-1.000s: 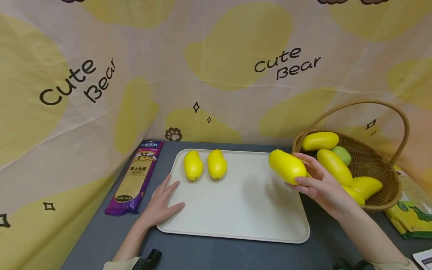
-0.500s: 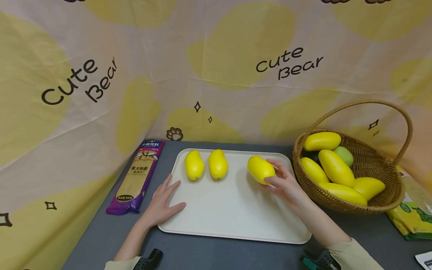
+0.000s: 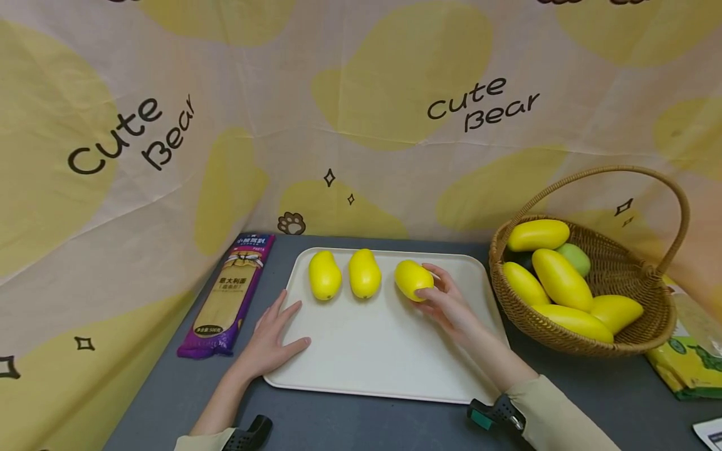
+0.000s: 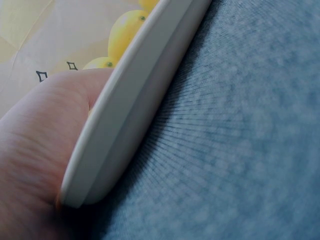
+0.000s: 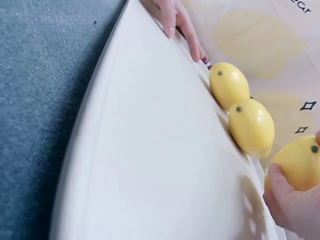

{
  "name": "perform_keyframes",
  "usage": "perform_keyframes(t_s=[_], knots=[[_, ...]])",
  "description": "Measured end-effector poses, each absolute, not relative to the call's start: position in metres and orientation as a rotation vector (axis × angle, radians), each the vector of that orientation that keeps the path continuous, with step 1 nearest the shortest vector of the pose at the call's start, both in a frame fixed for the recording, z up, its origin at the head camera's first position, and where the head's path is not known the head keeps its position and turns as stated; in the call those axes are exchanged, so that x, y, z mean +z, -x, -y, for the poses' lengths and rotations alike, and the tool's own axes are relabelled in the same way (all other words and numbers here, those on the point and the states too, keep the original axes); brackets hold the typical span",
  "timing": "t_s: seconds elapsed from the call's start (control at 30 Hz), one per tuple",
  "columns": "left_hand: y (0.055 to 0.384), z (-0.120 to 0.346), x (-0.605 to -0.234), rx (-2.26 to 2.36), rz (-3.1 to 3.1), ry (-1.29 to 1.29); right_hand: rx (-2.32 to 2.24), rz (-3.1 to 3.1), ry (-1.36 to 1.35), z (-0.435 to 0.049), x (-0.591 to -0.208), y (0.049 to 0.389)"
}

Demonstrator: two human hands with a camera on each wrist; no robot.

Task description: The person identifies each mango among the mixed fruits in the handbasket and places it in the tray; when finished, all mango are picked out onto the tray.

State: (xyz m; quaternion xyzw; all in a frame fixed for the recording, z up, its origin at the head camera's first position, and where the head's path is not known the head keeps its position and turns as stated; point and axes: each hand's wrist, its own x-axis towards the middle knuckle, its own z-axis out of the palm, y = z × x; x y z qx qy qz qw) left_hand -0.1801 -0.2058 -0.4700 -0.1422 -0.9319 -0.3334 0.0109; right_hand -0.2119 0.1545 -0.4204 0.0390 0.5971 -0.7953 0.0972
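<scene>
A person's right hand (image 3: 448, 307) closes its grip round a yellow mango (image 3: 413, 280) at the far side of a white tray (image 3: 389, 357), just right of two more mangoes (image 3: 344, 274). The left hand (image 3: 271, 338) rests flat, fingers relaxed, on the tray's near-left corner. A wicker basket (image 3: 620, 275) of fruit stands on the bench to the right.

We cannot read the small print on the pasta packet (image 3: 228, 294). The green packet (image 3: 688, 363) and a white paper (image 3: 709, 432) are cut off at the head view's right edge. The basket (image 3: 620, 275) hides parts of its lower mangoes (image 3: 575, 322).
</scene>
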Motion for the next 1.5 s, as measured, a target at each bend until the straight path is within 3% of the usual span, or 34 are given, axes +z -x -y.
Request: perform_keyframes(t_s=[0.6, 1.5], knots=[[0.178, 0.206, -0.468, -1.040, 2.904, 0.454, -2.190, -2.042, -0.185, -0.143, -0.429, 0.231], [0.179, 0.206, -0.470, -1.036, 2.888, 0.464, -2.019, -2.201, -0.024, -0.151, -0.437, 0.233]])
